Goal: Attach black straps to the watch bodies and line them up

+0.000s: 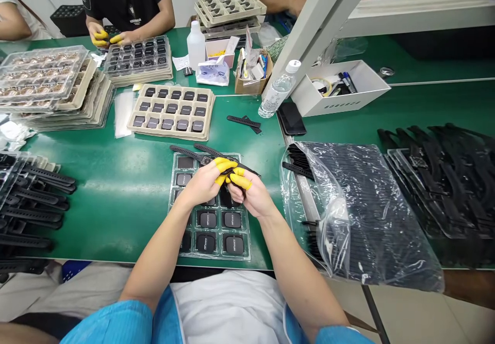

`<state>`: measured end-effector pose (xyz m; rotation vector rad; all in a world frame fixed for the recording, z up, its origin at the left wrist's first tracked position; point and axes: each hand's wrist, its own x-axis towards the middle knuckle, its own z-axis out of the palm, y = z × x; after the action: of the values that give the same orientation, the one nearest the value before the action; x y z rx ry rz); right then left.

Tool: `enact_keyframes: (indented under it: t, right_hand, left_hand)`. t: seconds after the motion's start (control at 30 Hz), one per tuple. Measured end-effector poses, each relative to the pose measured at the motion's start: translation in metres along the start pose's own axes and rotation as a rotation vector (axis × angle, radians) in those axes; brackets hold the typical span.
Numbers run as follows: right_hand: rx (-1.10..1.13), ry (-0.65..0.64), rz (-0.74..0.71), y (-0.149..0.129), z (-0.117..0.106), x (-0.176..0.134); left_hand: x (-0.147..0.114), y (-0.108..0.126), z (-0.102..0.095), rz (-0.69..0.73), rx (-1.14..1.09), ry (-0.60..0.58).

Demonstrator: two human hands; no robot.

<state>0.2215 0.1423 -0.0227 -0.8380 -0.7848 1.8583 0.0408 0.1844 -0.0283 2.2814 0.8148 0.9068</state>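
Note:
My left hand (201, 183) and my right hand (254, 193) meet above a transparent plastic tray (247, 254). Yellow finger cots cover several fingertips on both. Pinched between them is a black watch strap (225, 198), its lower end hanging down; whether a watch body is attached is hidden by my fingers. Square black watch bodies (233, 219) sit face-down or covered in the tray's compartments. Across the tray's far edge lies a watch (206, 160) with black straps (185, 151), just beyond my left hand.
Right of me lies a plastic bag (371, 205) full of black straps, beside stacked strapped watches (436, 174). More watches (34, 199) are at left. Ahead are a beige tray (209, 122), two loose straps (244, 122), a bottle (278, 90), a phone (292, 118) and a slanting post (309, 29).

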Motion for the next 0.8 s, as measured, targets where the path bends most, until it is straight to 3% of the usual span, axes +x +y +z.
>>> enact_keyframes:
  t: [0.27,0.47,0.6,0.8]
  right_hand:
    - [0.127,0.049,-0.035,-0.0045,-0.0023,0.0008]
    - [0.018,-0.058,0.008,-0.0043,-0.0041,-0.0022]
    - [-0.036,-0.062,0.031,-0.0043,-0.0048,-0.0029]
    - [0.033,0.004,0.013,-0.0038,-0.0053,0.0]
  left_hand:
    - [0.0023,0.0069,0.002,0.007,-0.01,-0.005]
    - [0.0008,0.002,0.0026,0.001,-0.043,-0.028]
    - [-0.0014,-0.0011,-0.0001,-0.003,-0.032,-0.084]
    - [0.0009,0.0027,-0.001,0.014,-0.034,-0.022]
